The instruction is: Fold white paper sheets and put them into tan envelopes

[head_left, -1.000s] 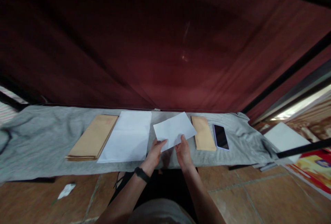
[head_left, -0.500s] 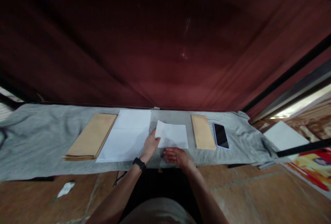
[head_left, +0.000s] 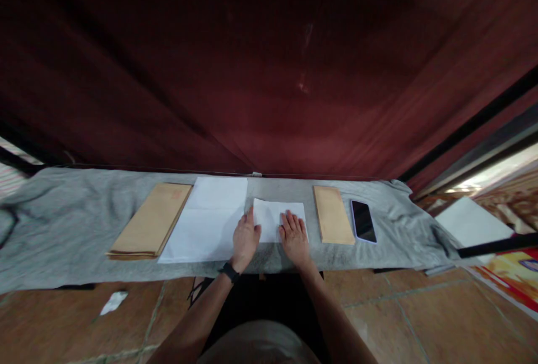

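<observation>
A folded white sheet of paper [head_left: 269,219] lies on the grey cloth in front of me, its far left corner slightly raised. At its left edge is my left hand [head_left: 245,240], wearing a black wristband; the thumb rests on top and the fingers lie along the edge, closed on it. My right hand [head_left: 295,239] presses flat on the right half of the sheet, fingers stretched out and a little spread. Left of the left hand are larger white sheets [head_left: 202,235] with a crease across them.
Brown envelopes [head_left: 151,221] are stacked at the left, with another brown envelope [head_left: 333,215] right of the folded sheet. Beside that lies a phone [head_left: 363,221]. The grey cloth [head_left: 63,224] covers the narrow table, against a dark red panel [head_left: 269,100]. A white scrap [head_left: 113,302] is on the tiled floor.
My right hand has come up from the near edge of the sheet and now lies flat on it. My left hand stays at the left edge; the sheet lies flatter.
</observation>
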### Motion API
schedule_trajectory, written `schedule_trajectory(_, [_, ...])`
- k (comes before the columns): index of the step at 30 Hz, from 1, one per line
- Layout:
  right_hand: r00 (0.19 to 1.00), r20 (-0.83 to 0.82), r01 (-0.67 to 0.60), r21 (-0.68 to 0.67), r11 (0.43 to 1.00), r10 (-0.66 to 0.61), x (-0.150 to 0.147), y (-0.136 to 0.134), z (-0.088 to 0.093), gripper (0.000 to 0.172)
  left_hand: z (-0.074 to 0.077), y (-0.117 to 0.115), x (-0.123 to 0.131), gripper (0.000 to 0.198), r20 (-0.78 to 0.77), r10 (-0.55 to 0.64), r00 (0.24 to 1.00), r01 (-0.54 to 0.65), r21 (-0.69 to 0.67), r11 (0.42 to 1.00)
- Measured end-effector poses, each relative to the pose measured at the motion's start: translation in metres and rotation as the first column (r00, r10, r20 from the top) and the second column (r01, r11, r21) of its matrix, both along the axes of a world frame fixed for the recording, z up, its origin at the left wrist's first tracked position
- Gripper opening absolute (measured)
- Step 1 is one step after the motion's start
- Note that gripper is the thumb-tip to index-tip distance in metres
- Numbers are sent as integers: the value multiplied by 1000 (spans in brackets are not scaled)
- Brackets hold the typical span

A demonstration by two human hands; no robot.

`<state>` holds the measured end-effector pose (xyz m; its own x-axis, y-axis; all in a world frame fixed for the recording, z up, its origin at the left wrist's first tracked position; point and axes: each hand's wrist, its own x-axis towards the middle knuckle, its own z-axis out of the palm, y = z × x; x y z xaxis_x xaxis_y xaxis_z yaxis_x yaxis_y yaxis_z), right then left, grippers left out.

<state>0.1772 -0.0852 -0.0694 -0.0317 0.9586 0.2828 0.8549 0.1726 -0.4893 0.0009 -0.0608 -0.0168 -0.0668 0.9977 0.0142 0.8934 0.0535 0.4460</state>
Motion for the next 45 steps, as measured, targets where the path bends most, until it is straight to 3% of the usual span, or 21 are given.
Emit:
schedule_trajectory(2, [1000,-22,-4,-26,1000,4,-1,-1,0,51,-5,-4,6,58,-51,-72,996,81,197,977])
schedule_trajectory(4, [999,-39,-15,-52,999,13,-1,-1,0,53,-13,-6,18,54,-57,-223,973,230,299,926])
schedule_trajectory(7, [999,-32,-46,-99,994,43,1,-2,3,58,-27,-3,41,53,-8,-463,886,448,270,852])
schedule_trajectory(10, [997,-32,-67,-122,990,63,2,-4,7,64,-36,2,59,56,13,-529,849,514,217,830])
schedule_trajectory(13, [997,-40,-63,-122,991,58,1,-4,11,63,-38,9,62,57,-11,-520,854,511,202,835])
schedule_trajectory(21, [995,-97,-24,-112,993,14,-1,-1,12,51,-45,26,43,61,-144,-421,895,442,176,880])
schedule_trajectory(28, [996,-92,10,-85,996,-18,0,0,7,50,-52,19,29,63,-177,-279,944,309,168,936])
schedule_trajectory(31, [993,-113,9,-80,997,-18,-2,7,9,49,-50,13,25,64,-176,-271,946,301,172,938])
schedule_trajectory(37, [986,-123,-121,-60,991,113,-24,32,13,49,-46,13,23,60,-202,-297,933,326,132,936])
schedule_trajectory(41, [993,-99,-74,-70,995,67,-27,37,7,49,-47,13,24,58,-200,-284,938,312,130,941])
schedule_trajectory(45, [997,-80,-24,-63,998,19,-10,38,3,50,-49,12,24,61,-170,-275,946,302,165,939])
